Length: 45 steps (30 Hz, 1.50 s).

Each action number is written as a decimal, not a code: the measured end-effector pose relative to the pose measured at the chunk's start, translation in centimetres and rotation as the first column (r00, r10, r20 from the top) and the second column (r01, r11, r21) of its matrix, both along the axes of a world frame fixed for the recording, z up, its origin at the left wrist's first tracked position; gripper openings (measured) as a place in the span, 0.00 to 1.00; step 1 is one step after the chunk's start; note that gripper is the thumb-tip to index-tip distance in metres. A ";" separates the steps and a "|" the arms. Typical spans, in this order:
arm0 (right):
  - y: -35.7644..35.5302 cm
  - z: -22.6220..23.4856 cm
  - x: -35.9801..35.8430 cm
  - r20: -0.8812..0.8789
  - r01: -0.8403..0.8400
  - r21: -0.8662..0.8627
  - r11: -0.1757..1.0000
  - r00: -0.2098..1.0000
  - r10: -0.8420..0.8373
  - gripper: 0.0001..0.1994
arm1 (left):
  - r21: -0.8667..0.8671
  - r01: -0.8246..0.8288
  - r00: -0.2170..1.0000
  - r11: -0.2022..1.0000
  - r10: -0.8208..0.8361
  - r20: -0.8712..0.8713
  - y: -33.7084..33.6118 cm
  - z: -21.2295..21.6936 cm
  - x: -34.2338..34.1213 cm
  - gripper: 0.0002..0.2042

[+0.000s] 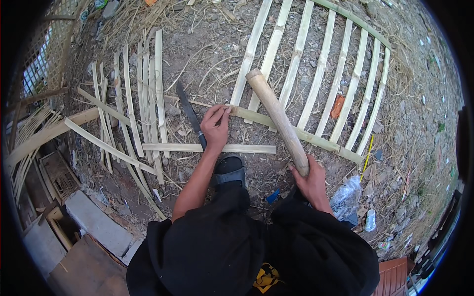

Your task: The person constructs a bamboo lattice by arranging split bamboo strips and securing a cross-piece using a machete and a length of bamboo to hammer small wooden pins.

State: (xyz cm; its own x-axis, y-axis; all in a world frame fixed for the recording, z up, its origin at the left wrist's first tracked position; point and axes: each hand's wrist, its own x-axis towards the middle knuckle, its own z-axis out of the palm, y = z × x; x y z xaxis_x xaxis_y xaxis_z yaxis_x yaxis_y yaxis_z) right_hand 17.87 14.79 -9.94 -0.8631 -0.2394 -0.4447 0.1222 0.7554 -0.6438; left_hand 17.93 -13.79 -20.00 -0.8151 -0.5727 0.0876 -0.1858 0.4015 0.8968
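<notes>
Bamboo frame lies before us; our left hand pinches its near rail at the left end, and our right hand grips a thick stick.

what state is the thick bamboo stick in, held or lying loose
Held: the right hand grips the near end of the thick bamboo stick, which overlaps the bamboo rail in this view.
</notes>
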 end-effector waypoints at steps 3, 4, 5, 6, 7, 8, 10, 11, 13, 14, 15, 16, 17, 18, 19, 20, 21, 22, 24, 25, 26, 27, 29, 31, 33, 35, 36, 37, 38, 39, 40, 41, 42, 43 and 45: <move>0.0 0.0 0.0 0.008 -0.005 -0.001 1.000 1.000 0.005 0.20 | -0.055 0.020 1.000 0.998 -0.021 -0.006 -0.2 -0.3 0.0 0.05; 0.0 0.1 0.0 0.020 -0.014 -0.003 1.000 1.000 0.014 0.20 | -0.056 0.019 1.000 0.998 -0.020 -0.004 -0.2 -0.4 0.1 0.05; -0.1 0.0 0.0 0.033 -0.022 -0.004 1.000 0.999 0.022 0.20 | -0.055 0.019 1.000 0.998 -0.020 -0.009 -0.2 -0.5 0.2 0.05; -0.1 0.1 0.0 0.033 -0.021 -0.004 1.000 0.999 0.021 0.20 | -0.053 0.021 1.000 0.998 -0.022 -0.017 -0.2 -0.6 0.3 0.05; -0.1 0.0 0.0 0.041 -0.024 0.009 1.000 0.999 0.023 0.20 | -0.053 0.022 1.000 0.998 -0.023 -0.017 -0.3 -0.7 0.3 0.05; 0.0 0.0 0.0 0.050 -0.027 0.022 0.999 0.998 0.026 0.20 | -0.108 0.037 0.999 0.993 -0.041 -0.031 -0.4 -1.0 0.3 0.05; -0.1 0.0 0.0 0.046 -0.029 0.014 0.999 0.999 0.028 0.20 | -0.166 0.049 0.997 0.985 -0.057 -0.043 -0.6 -1.2 0.4 0.05; -0.1 0.0 0.0 0.042 -0.031 0.007 1.000 0.999 0.030 0.20 | -0.160 0.049 0.998 0.986 -0.056 -0.042 -0.7 -1.3 0.5 0.05; -0.1 0.0 0.0 0.047 -0.028 0.017 0.999 0.999 0.027 0.20 | -0.148 0.051 0.997 0.988 -0.058 -0.043 -0.6 -1.4 0.3 0.06; 0.0 0.0 0.0 0.052 -0.026 0.025 0.999 0.998 0.025 0.20 | -0.139 0.054 0.997 0.989 -0.061 -0.050 -0.5 -1.4 0.3 0.06; 0.0 -0.1 0.0 0.053 -0.026 0.025 0.999 0.998 0.025 0.20 | -0.131 0.056 0.996 0.990 -0.064 -0.055 -0.5 -1.3 0.2 0.06; 0.1 -0.2 0.0 0.052 -0.030 0.023 0.999 0.998 0.029 0.20 | -0.130 0.057 0.996 0.990 -0.064 -0.054 -0.4 -1.1 0.2 0.06; 0.1 -0.2 0.1 0.051 -0.035 0.022 0.999 0.998 0.034 0.20 | -0.116 0.053 0.997 0.992 -0.059 -0.046 -0.3 -1.0 0.2 0.06; 0.1 -0.2 0.1 0.051 -0.036 0.020 0.999 0.998 0.035 0.20 | -0.105 0.048 0.998 0.993 -0.053 -0.038 -0.3 -0.9 0.2 0.06; 0.0 -0.2 0.1 0.051 -0.031 0.008 0.999 0.998 0.031 0.19 | -0.106 0.048 0.998 0.993 -0.052 -0.037 -0.3 -0.8 0.3 0.06; -0.1 -0.2 0.1 0.050 -0.027 -0.003 1.000 0.998 0.027 0.19 | -0.111 0.048 0.998 0.993 -0.052 -0.031 -0.4 -0.8 0.3 0.06; -0.1 -0.1 0.0 0.050 -0.026 -0.002 1.000 0.998 0.026 0.19 | -0.114 0.050 0.998 0.992 -0.053 -0.027 -0.3 -0.5 0.2 0.06; -0.1 -0.1 0.0 0.050 -0.027 0.000 1.000 0.998 0.027 0.19 | -0.113 0.051 0.998 0.992 -0.054 -0.027 -0.2 -0.3 0.1 0.06; -0.1 0.0 0.0 0.048 -0.028 0.002 1.000 0.998 0.027 0.19 | -0.033 0.013 1.000 0.999 -0.012 0.011 0.0 0.2 -0.1 0.06; -0.1 0.0 0.0 0.049 -0.025 0.006 1.000 0.999 0.024 0.19 | -0.033 0.013 1.000 0.999 -0.013 0.010 -0.1 -0.1 -0.1 0.06; -0.1 0.0 0.0 0.050 -0.022 0.010 1.000 0.999 0.021 0.19 | -0.077 0.026 1.000 0.997 -0.027 -0.016 -0.3 -0.5 0.0 0.05; -0.1 0.0 0.0 0.050 -0.021 0.008 1.000 0.999 0.021 0.19 | -0.122 0.037 0.998 0.992 -0.042 -0.040 -0.4 -0.7 0.0 0.05; -0.1 0.0 0.0 0.039 -0.028 0.011 1.000 0.999 0.028 0.20 | -0.124 0.039 0.998 0.992 -0.044 -0.036 -0.4 -0.9 0.2 0.05; -0.1 0.0 0.0 0.044 -0.027 0.011 1.000 0.999 0.026 0.20 | -0.123 0.044 0.998 0.991 -0.048 -0.032 -0.4 -1.0 0.2 0.06; -0.1 0.0 -0.1 0.049 -0.026 0.011 1.000 0.998 0.025 0.20 | -0.128 0.043 0.998 0.991 -0.047 -0.031 -0.4 -0.9 0.2 0.06; -0.1 0.2 -0.1 0.055 -0.024 0.007 1.000 0.998 0.023 0.19 | -0.124 0.048 0.999 0.991 -0.051 -0.020 -0.4 -0.8 0.2 0.06; -0.1 0.1 -0.1 0.055 -0.023 0.006 1.000 0.998 0.023 0.19 | -0.122 0.051 0.999 0.991 -0.052 -0.009 -0.4 -0.8 0.3 0.06; -0.1 0.0 0.0 0.050 -0.027 0.013 1.000 0.998 0.027 0.19 | -0.123 0.051 0.999 0.991 -0.053 -0.008 -0.4 -0.8 0.3 0.06; -0.1 -0.1 0.0 0.044 -0.031 0.020 0.999 0.999 0.030 0.19 | -0.138 0.055 0.998 0.989 -0.058 -0.018 -0.4 -0.8 0.3 0.06; -0.1 -0.1 0.0 0.044 -0.031 0.021 0.999 0.999 0.030 0.19 | -0.152 0.058 0.998 0.987 -0.063 -0.028 -0.4 -0.8 0.3 0.06; -0.1 0.0 0.0 0.049 -0.030 0.020 0.999 0.998 0.029 0.19 | -0.152 0.059 0.998 0.987 -0.064 -0.028 -0.4 -0.8 0.3 0.06; -0.1 0.1 -0.1 0.054 -0.030 0.019 0.999 0.998 0.029 0.19 | -0.151 0.060 0.998 0.987 -0.065 -0.025 -0.4 -0.8 0.3 0.06; -0.2 0.1 -0.1 0.054 -0.030 0.020 0.999 0.998 0.029 0.19 | -0.150 0.061 0.998 0.987 -0.065 -0.022 -0.4 -0.8 0.3 0.06; -0.2 0.2 -0.1 0.061 -0.031 0.021 0.999 0.998 0.029 0.19 | -0.149 0.061 0.998 0.987 -0.065 -0.022 -0.4 -0.9 0.3 0.06; -0.1 0.1 -0.1 0.068 -0.032 0.022 0.999 0.997 0.031 0.20 | -0.175 0.062 0.997 0.983 -0.069 -0.035 -0.3 -0.9 0.3 0.06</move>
State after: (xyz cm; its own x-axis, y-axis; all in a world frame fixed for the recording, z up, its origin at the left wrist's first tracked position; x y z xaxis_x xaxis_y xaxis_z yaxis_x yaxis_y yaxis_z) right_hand 17.77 14.65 -9.82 -0.8229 -0.2551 -0.5078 0.1411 0.7739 -0.6174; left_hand 18.20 -14.13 -20.86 -0.8440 -0.4913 0.2152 -0.1183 0.5618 0.8188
